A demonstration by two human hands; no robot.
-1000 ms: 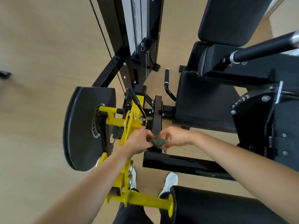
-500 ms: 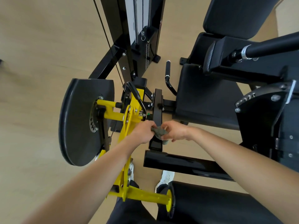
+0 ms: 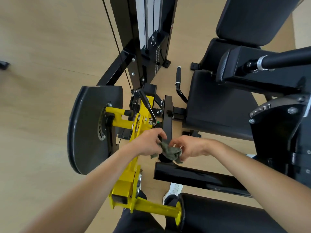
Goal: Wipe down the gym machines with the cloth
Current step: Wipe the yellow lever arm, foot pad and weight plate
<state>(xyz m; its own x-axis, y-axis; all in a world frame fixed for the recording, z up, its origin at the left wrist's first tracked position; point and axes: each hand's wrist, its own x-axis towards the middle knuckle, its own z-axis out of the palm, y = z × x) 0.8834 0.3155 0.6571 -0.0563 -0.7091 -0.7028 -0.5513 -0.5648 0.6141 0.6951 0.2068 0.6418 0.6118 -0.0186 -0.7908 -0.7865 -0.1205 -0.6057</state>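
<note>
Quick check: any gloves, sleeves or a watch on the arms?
No. The left hand and right hand are ungloved. The left forearm and right forearm are uncovered as far as the frame shows: no sleeve, watch, band or ring visible.

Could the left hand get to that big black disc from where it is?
Probably yes: the left hand, gripping the cloth, is beside the black disc; only the yellow frame lies between, which it could reach over.
</note>
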